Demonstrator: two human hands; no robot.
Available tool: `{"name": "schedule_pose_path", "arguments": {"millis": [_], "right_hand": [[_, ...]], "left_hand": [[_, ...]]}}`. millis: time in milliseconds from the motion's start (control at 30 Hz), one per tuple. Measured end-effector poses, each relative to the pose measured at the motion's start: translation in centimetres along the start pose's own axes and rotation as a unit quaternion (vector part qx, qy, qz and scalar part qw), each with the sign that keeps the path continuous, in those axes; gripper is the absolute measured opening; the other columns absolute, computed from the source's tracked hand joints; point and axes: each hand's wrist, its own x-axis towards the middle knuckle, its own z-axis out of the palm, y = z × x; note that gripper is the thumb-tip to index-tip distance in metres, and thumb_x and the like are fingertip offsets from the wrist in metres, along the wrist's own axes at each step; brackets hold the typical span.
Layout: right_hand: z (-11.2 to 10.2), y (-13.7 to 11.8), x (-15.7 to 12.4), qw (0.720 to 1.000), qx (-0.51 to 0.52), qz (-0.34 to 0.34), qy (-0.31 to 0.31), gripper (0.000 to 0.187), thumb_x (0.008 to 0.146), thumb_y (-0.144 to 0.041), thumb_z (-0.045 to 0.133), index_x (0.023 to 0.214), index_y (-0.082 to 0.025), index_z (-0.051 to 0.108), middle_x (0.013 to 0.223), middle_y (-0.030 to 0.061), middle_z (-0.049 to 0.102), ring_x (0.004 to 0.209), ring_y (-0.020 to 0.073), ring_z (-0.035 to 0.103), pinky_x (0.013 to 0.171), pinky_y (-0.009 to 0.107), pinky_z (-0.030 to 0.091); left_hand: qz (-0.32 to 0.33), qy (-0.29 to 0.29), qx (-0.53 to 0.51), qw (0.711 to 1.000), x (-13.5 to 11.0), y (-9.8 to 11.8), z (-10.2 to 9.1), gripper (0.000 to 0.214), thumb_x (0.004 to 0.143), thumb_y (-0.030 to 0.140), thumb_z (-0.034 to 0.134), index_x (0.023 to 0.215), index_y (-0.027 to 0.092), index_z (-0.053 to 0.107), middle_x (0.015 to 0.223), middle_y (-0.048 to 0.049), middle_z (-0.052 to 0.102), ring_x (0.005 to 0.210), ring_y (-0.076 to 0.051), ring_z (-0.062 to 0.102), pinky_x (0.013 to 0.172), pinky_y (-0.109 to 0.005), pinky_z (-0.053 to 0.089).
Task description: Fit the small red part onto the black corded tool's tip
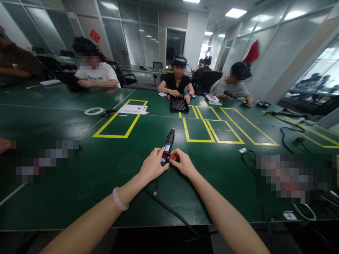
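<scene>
A slim black electric screwdriver (168,144) with a blue band lies on the green table (79,183), tip pointing away from me. My left hand (153,165) is closed around its near end. My right hand (182,163) pinches the same end from the right, at a small orange-red part. A black cable (169,209) trails from the tool toward the table's near edge. A pale bangle sits on my left wrist.
Yellow tape rectangles (119,123) mark the table ahead. A white tape ring (93,111), a paper sheet (132,109) and a black tray (179,104) lie farther off. Cables (288,134) sprawl at the right. Several people sit along the far side.
</scene>
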Motion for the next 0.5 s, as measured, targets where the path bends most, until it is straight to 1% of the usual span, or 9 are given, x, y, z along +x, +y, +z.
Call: {"name": "schedule_pose_path", "arguments": {"millis": [167, 267, 367, 500], "right_hand": [[-0.2, -0.4, 0.0, 0.997, -0.066, -0.027, 0.003, 0.008, 0.079, -0.015, 0.063, 0.086, -0.019, 0.063, 0.084, 0.0012, 0.056, 0.072, 0.0136, 0.053, 0.068, 0.026, 0.044], [-0.3, -0.8, -0.1, 0.997, -0.069, -0.025, 0.001, 0.006, 0.081, -0.016, 0.064, 0.085, -0.019, 0.067, 0.081, 0.0014, 0.056, 0.069, 0.0130, 0.054, 0.066, 0.025, 0.044], [-0.3, -1.2, -0.1, 0.996, -0.082, -0.027, 0.006, 0.009, 0.084, -0.016, 0.060, 0.085, -0.018, 0.069, 0.078, 0.0022, 0.060, 0.068, 0.0137, 0.056, 0.066, 0.026, 0.043], [-0.2, -1.3, -0.2, 0.995, -0.098, -0.031, 0.015, 0.015, 0.086, -0.015, 0.057, 0.086, -0.018, 0.071, 0.079, 0.0035, 0.063, 0.070, 0.0142, 0.057, 0.066, 0.026, 0.043]], "left_hand": [[-0.003, -0.005, -0.012, 1.000, 0.0, 0.1, 0.0, 0.067, 0.082, 0.044, 0.055, 0.143, 0.027, 0.033, 0.128, -0.0107, 0.048, 0.113, -0.026, 0.054, 0.075, -0.032, 0.049], [-0.007, -0.006, -0.005, 1.000, 0.0, 0.2, -0.2, 0.066, 0.082, 0.044, 0.055, 0.143, 0.029, 0.034, 0.126, -0.0099, 0.049, 0.111, -0.025, 0.055, 0.073, -0.031, 0.049], [-0.009, -0.010, 0.011, 1.000, -0.1, 0.4, -0.5, 0.065, 0.083, 0.046, 0.055, 0.143, 0.030, 0.034, 0.124, -0.0097, 0.050, 0.107, -0.025, 0.057, 0.071, -0.031, 0.048], [-0.011, -0.009, 0.039, 0.999, 0.1, 0.6, -0.8, 0.059, 0.085, 0.053, 0.050, 0.139, 0.031, 0.040, 0.117, -0.0095, 0.052, 0.102, -0.025, 0.058, 0.071, -0.031, 0.047]]}}
